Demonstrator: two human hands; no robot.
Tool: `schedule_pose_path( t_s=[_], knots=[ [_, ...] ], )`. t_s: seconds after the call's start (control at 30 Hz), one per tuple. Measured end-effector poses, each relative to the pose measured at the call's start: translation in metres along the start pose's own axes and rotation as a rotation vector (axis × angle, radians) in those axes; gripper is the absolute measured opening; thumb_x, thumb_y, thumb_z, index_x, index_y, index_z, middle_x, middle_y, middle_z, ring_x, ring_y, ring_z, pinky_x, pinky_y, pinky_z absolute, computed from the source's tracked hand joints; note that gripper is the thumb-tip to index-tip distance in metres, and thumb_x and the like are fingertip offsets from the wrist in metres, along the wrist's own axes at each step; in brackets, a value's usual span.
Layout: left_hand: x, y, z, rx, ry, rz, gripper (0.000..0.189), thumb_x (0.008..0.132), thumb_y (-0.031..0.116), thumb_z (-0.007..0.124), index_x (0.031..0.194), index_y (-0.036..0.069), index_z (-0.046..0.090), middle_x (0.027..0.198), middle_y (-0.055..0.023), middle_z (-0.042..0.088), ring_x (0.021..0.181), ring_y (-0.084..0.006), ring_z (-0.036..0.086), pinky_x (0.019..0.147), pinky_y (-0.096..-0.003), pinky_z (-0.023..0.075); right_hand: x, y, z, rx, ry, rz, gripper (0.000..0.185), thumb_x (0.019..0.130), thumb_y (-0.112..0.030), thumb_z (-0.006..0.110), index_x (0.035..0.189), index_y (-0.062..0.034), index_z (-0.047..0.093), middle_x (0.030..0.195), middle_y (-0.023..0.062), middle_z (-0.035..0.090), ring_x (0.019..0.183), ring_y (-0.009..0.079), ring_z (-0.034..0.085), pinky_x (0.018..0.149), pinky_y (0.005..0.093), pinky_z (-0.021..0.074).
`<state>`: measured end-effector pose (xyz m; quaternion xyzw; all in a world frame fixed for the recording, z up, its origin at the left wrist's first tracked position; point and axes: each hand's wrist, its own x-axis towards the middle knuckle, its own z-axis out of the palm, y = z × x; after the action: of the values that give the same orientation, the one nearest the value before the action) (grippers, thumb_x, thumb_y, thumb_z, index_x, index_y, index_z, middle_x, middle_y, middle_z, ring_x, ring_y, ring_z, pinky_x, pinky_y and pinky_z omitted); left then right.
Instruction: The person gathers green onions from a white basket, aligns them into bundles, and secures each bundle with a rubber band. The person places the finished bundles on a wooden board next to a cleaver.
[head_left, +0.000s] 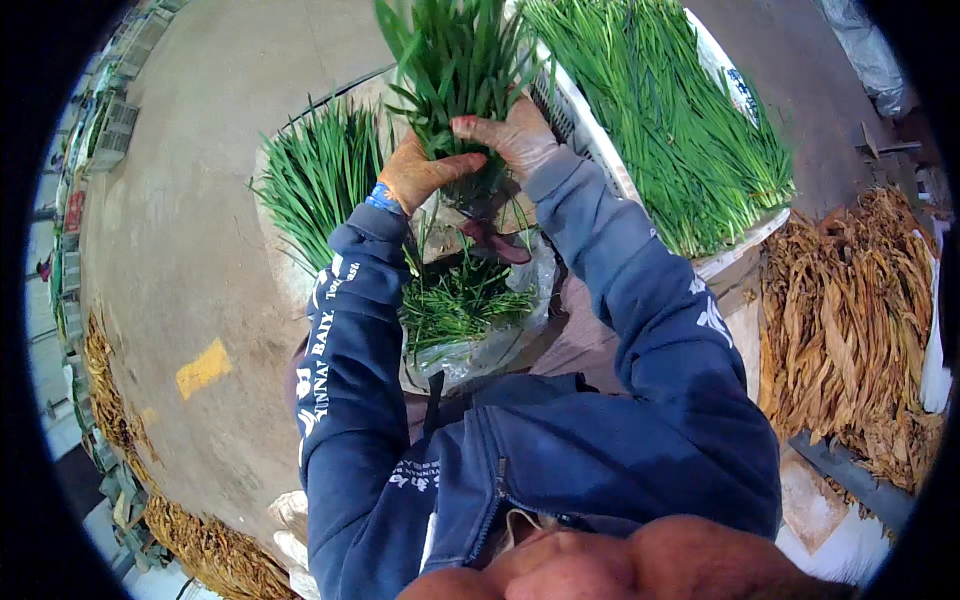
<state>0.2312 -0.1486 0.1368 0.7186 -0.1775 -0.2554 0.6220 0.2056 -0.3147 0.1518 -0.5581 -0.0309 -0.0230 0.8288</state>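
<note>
Between my two hands is an upright bunch of flat green leaves, likely garlic chives (461, 67). My left hand (420, 176), orange with a blue patterned band at the wrist, grips the lower left side of the bunch. My right hand (514, 135) holds its right side, thumb across the front. Under the bunch hangs a dark red strip (495, 240), whose kind I cannot tell. To the left lies a pile of similar leaves (326, 169). Below my hands, clear plastic sheeting (536, 289) holds loose green trimmings (465, 300).
A white slatted crate (600, 142) heaped with long green leaves (660, 127) stands at the right. Dried brown leaves (847, 322) hang or lie beyond it. More dried leaves (210, 540) lie at lower left. A yellow mark (202, 367) is on the concrete floor (195, 225).
</note>
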Motion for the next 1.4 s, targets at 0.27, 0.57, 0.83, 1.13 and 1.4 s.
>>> schedule_pose_path(
  t_s=[0.27, 0.57, 0.83, 1.13, 1.4],
  knots=[
    [-0.016, 0.011, 0.004, -0.067, 0.164, 0.104, 0.071, 0.065, 0.007, 0.084, 0.125, 0.005, 0.047, 0.11, -0.0066, 0.062, 0.097, -0.0177, 0.06, 0.085, -0.0312, 0.0484, 0.011, -0.024, 0.044, 0.244, -0.062, -0.045, 0.052, 0.078, -0.015, 0.074, 0.124, -0.0071, 0.052, 0.11, 0.0022, 0.061, 0.099, 0.0126, 0.058, 0.088, 0.0292, 0.0471],
    [-0.095, 0.023, -0.003, -0.639, 0.518, 0.442, 0.065, 0.076, 0.0, 0.062, 0.137, 0.006, 0.038, 0.103, -0.0099, 0.064, 0.097, -0.0243, 0.06, 0.091, -0.036, 0.0454, -0.025, -0.084, 0.102, 0.459, -0.416, -0.122, 0.049, 0.085, -0.017, 0.066, 0.13, -0.0069, 0.049, 0.12, 0.0063, 0.058, 0.109, 0.0143, 0.055, 0.101, 0.0303, 0.0385],
    [-0.214, 0.008, -0.014, -0.955, 0.553, 0.588, 0.07, 0.08, 0.005, 0.061, 0.142, 0.008, 0.028, 0.093, -0.004, 0.063, 0.095, -0.0239, 0.058, 0.1, -0.0513, 0.0397, -0.13, -0.083, 0.03, -0.67, -0.282, -0.284, 0.045, 0.087, -0.02, 0.065, 0.128, -0.0067, 0.052, 0.126, 0.0047, 0.055, 0.118, 0.0168, 0.05, 0.103, 0.0299, 0.036],
    [-0.294, 0.0, -0.003, -0.937, 0.513, 0.753, 0.061, 0.084, 0.007, 0.057, 0.141, 0.011, 0.035, 0.093, 0.0, 0.059, 0.091, -0.02, 0.056, 0.102, -0.0543, 0.0337, -0.189, -0.04, 0.081, -0.803, -0.385, -0.177, 0.045, 0.083, -0.01, 0.067, 0.126, -0.0048, 0.055, 0.129, 0.0075, 0.053, 0.119, 0.0164, 0.049, 0.103, 0.0297, 0.0365],
    [-0.34, 0.003, -0.007, -0.894, 0.526, 0.806, 0.06, 0.082, 0.005, 0.058, 0.139, 0.011, 0.039, 0.091, -0.0011, 0.058, 0.086, -0.0195, 0.054, 0.102, -0.0532, 0.0351, -0.206, -0.012, 0.091, -0.186, -0.315, 0.152, 0.021, 0.082, -0.001, 0.067, 0.104, 0.0016, 0.066, 0.106, 0.0103, 0.067, 0.094, 0.0134, 0.062, 0.087, 0.0238, 0.047]
  ],
)
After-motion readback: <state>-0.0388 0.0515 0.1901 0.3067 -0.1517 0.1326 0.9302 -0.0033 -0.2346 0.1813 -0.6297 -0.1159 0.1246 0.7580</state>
